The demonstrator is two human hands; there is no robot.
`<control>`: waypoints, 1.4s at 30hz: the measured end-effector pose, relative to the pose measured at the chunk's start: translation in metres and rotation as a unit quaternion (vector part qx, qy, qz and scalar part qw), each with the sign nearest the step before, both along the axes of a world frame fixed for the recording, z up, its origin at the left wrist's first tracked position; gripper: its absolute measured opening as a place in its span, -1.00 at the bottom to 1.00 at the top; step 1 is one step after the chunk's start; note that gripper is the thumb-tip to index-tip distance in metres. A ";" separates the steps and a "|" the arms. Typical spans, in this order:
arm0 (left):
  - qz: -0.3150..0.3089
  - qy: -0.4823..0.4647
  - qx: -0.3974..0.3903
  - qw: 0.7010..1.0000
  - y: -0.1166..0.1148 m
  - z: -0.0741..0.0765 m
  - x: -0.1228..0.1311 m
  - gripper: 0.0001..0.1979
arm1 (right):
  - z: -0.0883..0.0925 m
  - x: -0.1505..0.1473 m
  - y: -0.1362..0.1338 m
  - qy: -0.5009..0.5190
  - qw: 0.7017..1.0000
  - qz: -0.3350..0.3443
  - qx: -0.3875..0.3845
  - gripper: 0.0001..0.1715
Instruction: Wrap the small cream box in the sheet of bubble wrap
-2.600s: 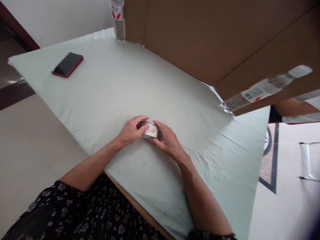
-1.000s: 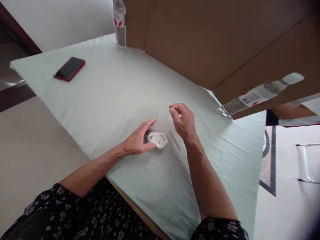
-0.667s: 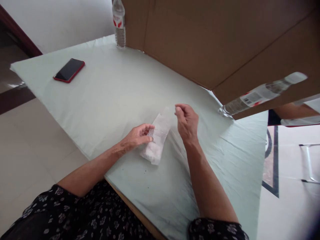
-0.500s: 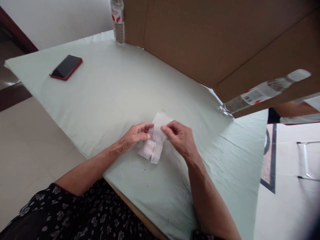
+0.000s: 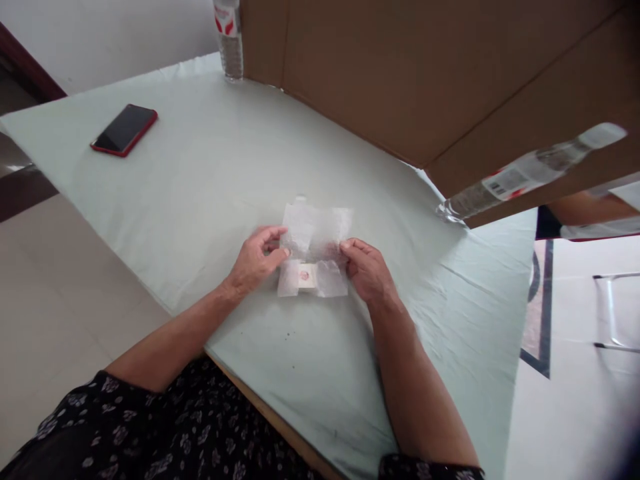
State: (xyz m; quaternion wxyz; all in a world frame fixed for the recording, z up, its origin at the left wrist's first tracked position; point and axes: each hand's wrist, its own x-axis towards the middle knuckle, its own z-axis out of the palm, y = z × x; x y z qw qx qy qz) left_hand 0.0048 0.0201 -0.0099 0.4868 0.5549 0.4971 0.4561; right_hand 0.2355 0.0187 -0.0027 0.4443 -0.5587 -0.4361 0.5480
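A thin translucent white plastic bag [image 5: 315, 237] with a small red print near its lower middle is spread wide just above the pale green tablecloth [image 5: 210, 167]. My left hand [image 5: 256, 259] pinches the bag's left edge between thumb and fingers. My right hand [image 5: 367, 270] pinches its right edge. Both hands are level with each other, and the bag is stretched flat between them.
A red-cased phone [image 5: 124, 129] lies at the table's far left. A water bottle [image 5: 228, 37] stands at the back beside a big cardboard sheet [image 5: 400, 73]. Another bottle [image 5: 525, 175] stands at the right against the cardboard. The table's near edge runs diagonally below my forearms.
The bag was a small folded packet between both hands. My right hand pulled it open lengthwise, then both hands took the sides and spread it wide.
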 end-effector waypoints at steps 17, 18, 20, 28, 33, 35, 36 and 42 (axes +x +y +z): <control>0.073 0.075 -0.037 0.994 0.002 0.006 -0.005 -0.79 | -0.010 -0.003 0.002 0.018 0.997 -0.069 0.004 -0.52; 0.092 0.060 -0.047 0.993 0.004 0.005 -0.008 -0.79 | -0.011 0.000 0.004 0.007 0.996 -0.083 0.007 -0.54; 0.116 0.042 -0.064 0.990 0.009 0.003 -0.013 -0.79 | -0.014 0.005 0.005 -0.012 0.994 -0.110 0.012 -0.61; 0.191 0.100 0.063 0.974 0.010 0.004 -0.017 -0.76 | -0.010 0.026 0.007 -0.159 0.961 -0.182 0.133 -0.72; 0.053 0.243 0.270 0.930 -0.003 0.011 -0.010 -0.71 | 0.018 0.021 -0.005 -0.190 0.972 0.038 0.132 -0.60; -0.003 0.268 0.279 0.922 -0.005 0.008 -0.008 -0.61 | 0.028 0.015 -0.010 -0.203 0.966 0.097 0.131 -0.55; -0.019 0.274 0.266 0.924 -0.005 0.007 -0.008 -0.54 | 0.031 0.013 -0.012 -0.210 0.961 0.115 0.140 -0.55; -0.062 0.089 0.120 0.987 -0.001 0.012 -0.026 -0.42 | 0.044 0.008 -0.021 -0.123 0.916 0.355 0.142 -0.72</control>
